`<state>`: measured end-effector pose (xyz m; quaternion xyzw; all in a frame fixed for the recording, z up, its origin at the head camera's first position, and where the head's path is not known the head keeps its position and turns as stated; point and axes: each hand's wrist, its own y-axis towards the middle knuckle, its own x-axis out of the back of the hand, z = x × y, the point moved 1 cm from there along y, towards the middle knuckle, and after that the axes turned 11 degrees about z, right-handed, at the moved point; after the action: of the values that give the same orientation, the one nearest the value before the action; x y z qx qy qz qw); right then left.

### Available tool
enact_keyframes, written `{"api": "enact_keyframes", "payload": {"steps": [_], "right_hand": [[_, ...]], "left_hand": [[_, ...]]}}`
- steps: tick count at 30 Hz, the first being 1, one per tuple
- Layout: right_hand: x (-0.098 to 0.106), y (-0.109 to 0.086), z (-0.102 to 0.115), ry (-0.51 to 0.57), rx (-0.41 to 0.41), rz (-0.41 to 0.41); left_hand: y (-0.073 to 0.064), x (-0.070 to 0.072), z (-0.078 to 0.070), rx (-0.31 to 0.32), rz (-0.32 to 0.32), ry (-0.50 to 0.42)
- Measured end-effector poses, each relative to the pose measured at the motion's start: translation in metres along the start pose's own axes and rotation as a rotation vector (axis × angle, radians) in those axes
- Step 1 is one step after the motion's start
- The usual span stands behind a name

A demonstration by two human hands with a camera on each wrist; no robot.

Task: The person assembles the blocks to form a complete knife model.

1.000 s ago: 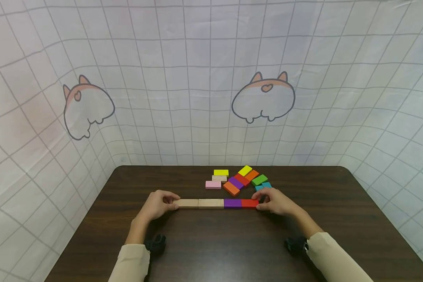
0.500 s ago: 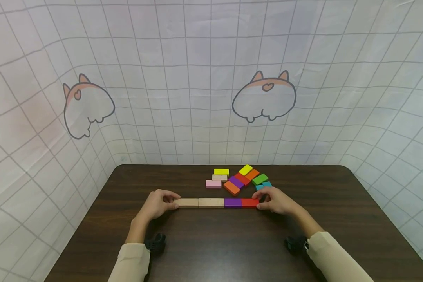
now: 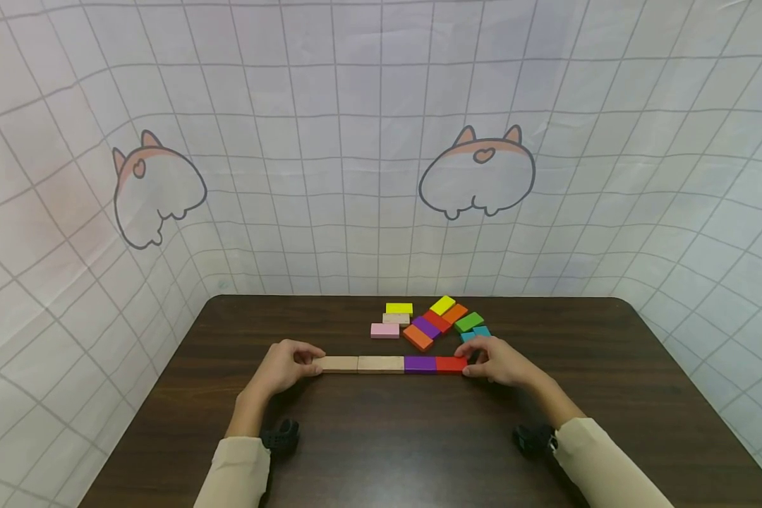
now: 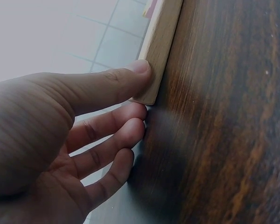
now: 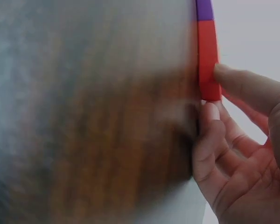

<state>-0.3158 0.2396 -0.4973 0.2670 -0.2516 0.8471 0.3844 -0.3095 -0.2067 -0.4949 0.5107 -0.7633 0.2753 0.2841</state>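
Note:
A straight row of blocks lies across the table: a plain wooden block (image 3: 340, 365) at the left end, a second plain wooden block (image 3: 381, 365), a purple block (image 3: 420, 365) and a red block (image 3: 449, 365) at the right end. The blocks touch end to end. My left hand (image 3: 286, 367) pinches the outer end of the leftmost wooden block, its thumb (image 4: 140, 67) on the near side. At the other end my right hand (image 3: 500, 361) pinches the red block, with the thumb (image 5: 224, 74) on its side and other fingers curled below its end.
Behind the row, several loose blocks lie flat, among them a pink block (image 3: 384, 331), a yellow block (image 3: 398, 308), an orange block (image 3: 418, 337) and a green block (image 3: 468, 322). Blue blocks (image 3: 480, 331) sit just behind my right hand. A patterned curtain (image 3: 330, 212) surrounds the dark table (image 3: 368, 437).

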Motion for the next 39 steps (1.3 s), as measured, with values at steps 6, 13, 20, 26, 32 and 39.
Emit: {"api": "enact_keyframes", "payload": {"steps": [6, 13, 20, 26, 32, 39], "right_hand": [[0.017, -0.001, 0.0, 0.02, -0.013, -0.056], [0.04, 0.006, -0.021, 0.046, -0.055, -0.327], [0.048, 0.01, -0.045, 0.091, -0.116, -0.406], [0.05, 0.02, -0.053, 0.074, -0.121, -0.384], [0.049, 0.028, -0.052, 0.055, -0.128, -0.351], [0.051, 0.031, -0.048, 0.016, -0.103, -0.328]], "left_hand": [[-0.001, 0.0, 0.0, -0.002, -0.001, -0.004], [0.0, 0.0, 0.001, 0.0, -0.003, -0.004], [0.0, -0.001, 0.002, -0.006, 0.003, -0.007], [-0.001, -0.001, 0.003, -0.005, 0.001, -0.01], [-0.001, -0.001, 0.004, -0.007, -0.004, -0.012], [0.0, -0.001, 0.004, -0.009, -0.006, -0.006]]}}
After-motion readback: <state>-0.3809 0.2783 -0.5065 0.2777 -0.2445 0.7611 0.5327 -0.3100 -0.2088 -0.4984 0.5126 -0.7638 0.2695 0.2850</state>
